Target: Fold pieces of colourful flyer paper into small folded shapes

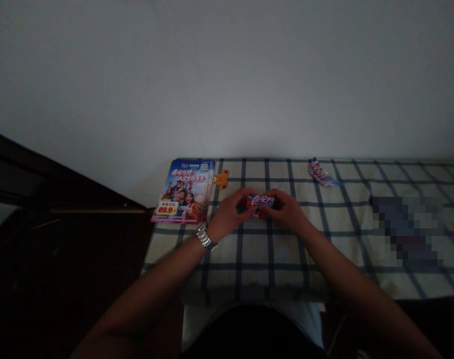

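Between my two hands is a small folded flyer [262,200], blue at the top and red-pink below, with white lettering. My left hand [234,207], with a metal watch on its wrist, grips the flyer's left end between thumb and fingers. The right end is pinched in my right hand [284,207]. A stack of flyers [184,192] with a similar blue and pink print lies to the left of my hands; its top sheet shows a yellow price patch reading 89.9. Farther right, near the wall, lies a crumpled or folded flyer [319,173].
A checked cloth [227,264] covers the table, which stands against a plain wall [227,80]. An orange bear-shaped figure [222,179] is beside the stack. At the right lies a dark, pixelated object [406,232]. Dark floor shows at the left.
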`<state>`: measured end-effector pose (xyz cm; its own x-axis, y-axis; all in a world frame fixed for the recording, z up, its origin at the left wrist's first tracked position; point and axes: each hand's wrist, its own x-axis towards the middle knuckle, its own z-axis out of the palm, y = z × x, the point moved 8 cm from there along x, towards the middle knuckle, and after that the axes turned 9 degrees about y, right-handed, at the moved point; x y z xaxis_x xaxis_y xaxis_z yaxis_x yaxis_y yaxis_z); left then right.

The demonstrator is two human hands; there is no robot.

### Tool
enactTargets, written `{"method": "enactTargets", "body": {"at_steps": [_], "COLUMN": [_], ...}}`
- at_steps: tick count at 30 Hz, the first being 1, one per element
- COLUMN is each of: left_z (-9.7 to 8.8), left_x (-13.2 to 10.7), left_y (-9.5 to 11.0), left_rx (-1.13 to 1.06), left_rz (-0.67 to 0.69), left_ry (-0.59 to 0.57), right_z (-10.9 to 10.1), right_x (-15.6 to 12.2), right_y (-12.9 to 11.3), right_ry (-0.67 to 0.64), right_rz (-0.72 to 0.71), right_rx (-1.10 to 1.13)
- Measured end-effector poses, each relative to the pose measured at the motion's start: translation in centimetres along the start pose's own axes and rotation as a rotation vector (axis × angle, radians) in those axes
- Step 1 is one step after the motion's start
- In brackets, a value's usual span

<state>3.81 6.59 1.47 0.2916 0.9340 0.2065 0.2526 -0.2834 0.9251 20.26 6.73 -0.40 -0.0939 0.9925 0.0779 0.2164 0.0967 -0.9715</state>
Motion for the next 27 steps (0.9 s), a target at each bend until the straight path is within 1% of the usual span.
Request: {"method": "enactTargets", "body": {"at_steps": [5, 11, 15, 22, 27], "left_z": [0.1, 0.2, 0.3, 0.0, -0.4], "left_x": [-0.1, -0.1, -0.1, -0.1, 0.1], "left_y": [0.1, 0.2, 0.5, 0.3, 0.2], "left_rx": [0.077, 0.069, 0.056, 0.04, 0.014], "left_rz": [0.003, 0.026, 0.035, 0.013, 0.016], "left_ry": [-0.017, -0.016, -0.024, -0.003, 0.011], "right_z": [0.1, -0.2, -0.5, -0.3, -1.1], "right_x": [-0.1, -0.2, -0.1, 0.1, 0.3], "right_y": [-0.7, -1.6, -1.1, -0.4, 0.0], "right_ry": [0.011, 0.064, 0.09, 0.047, 0.083], "right_rz": [-0.032, -0.048, -0.034, -0.008, 0.034], "right_rx": [-0.077, -0.098, -0.094, -0.005, -0.025]}}
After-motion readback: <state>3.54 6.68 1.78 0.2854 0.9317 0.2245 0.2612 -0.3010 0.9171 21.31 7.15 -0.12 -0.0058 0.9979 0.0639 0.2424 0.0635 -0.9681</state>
